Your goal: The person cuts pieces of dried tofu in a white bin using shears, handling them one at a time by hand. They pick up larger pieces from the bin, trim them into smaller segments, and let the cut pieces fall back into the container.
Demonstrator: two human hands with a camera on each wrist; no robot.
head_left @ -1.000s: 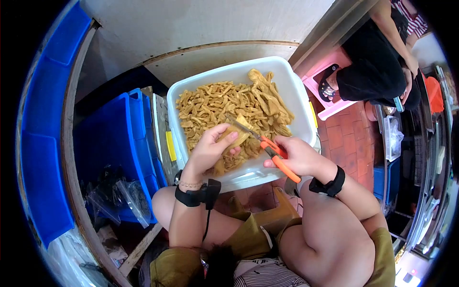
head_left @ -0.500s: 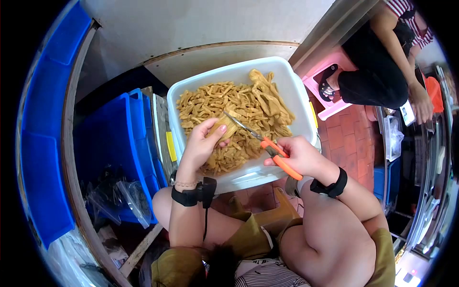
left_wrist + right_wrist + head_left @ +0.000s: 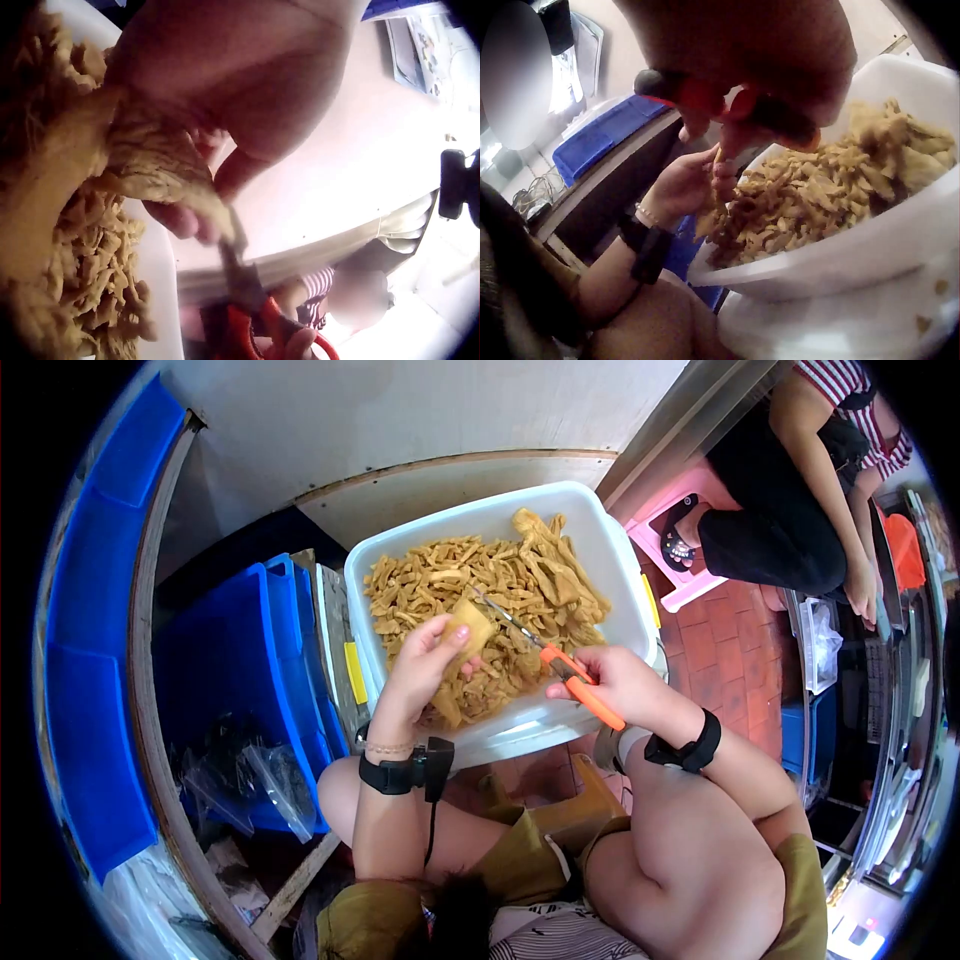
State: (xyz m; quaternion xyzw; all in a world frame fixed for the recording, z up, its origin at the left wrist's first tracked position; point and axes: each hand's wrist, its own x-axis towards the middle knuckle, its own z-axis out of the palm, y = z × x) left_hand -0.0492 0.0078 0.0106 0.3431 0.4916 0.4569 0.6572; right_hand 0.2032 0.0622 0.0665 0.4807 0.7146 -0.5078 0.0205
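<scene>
In the head view my left hand [image 3: 425, 660] pinches a folded yellow-brown sheet [image 3: 472, 628], like fried tofu skin, between thumb and fingers. My right hand [image 3: 635, 685] grips orange-handled scissors [image 3: 582, 688], their blades at the sheet's upper right edge. Both hands are over a white tub [image 3: 470, 510] heaped with cut strips [image 3: 430, 585] of the same stuff. Larger whole pieces [image 3: 560, 565] lie at the tub's far right. The left wrist view shows the sheet [image 3: 154, 154] hanging from my fingers, with the blades against its edge.
Blue crates [image 3: 225, 670] stand left of the tub beside a wooden post [image 3: 145, 610]. A pale wall [image 3: 430, 410] rises behind. To the right, another person [image 3: 790, 540] sits near a pink stool [image 3: 650, 540]. Shelving [image 3: 890, 740] lines the far right.
The scissor handles have come closer together. My left hand has shifted slightly left and turned the sheet, whose flat face now shows. The other person's arm has moved.
</scene>
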